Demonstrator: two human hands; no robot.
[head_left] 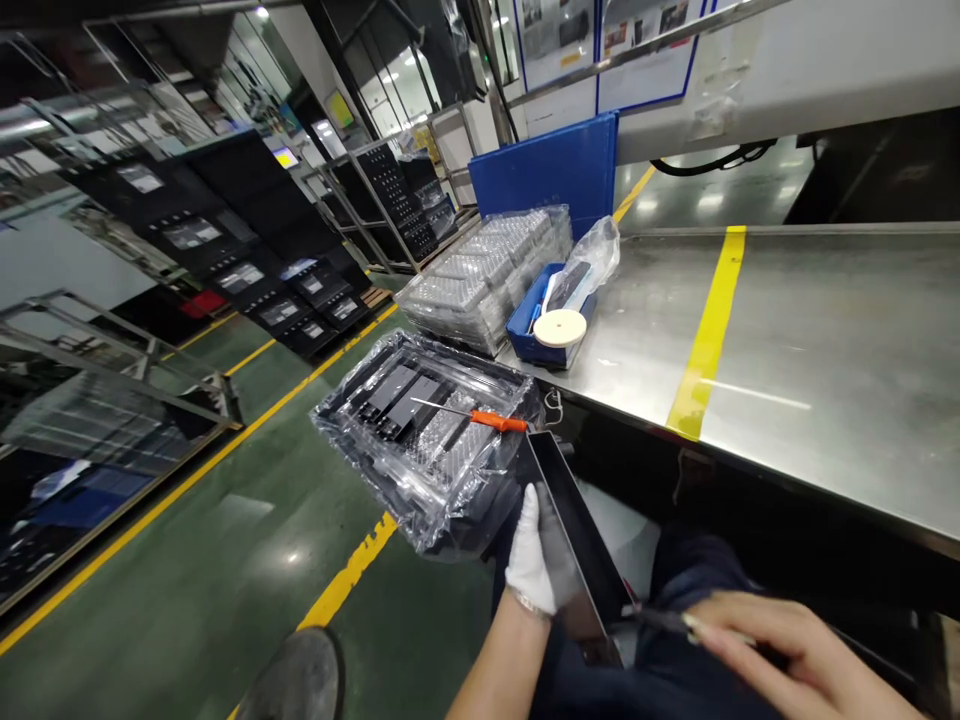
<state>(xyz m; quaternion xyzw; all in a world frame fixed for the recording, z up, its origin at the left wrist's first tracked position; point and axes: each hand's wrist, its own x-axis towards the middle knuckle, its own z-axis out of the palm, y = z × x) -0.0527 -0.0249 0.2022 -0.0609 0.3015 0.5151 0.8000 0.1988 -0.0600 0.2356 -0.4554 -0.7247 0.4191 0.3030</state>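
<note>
My left hand, in a white glove, grips the side of a long, narrow black rectangular part with a shiny side face. The part slants from the crate down toward my lap. My bare right hand is closed on a slim dark tool, blurred, whose kind I cannot make out. Its tip points at the lower end of the part; whether they touch is unclear. Beyond my left hand, a screwdriver with an orange handle lies across a black crate lined with clear plastic. Dark flat parts lie inside it.
A steel table with a yellow tape stripe runs along the right. On it stand a blue bin with a cream disc and stacked clear trays. A round stool is at lower left; black crates stand behind.
</note>
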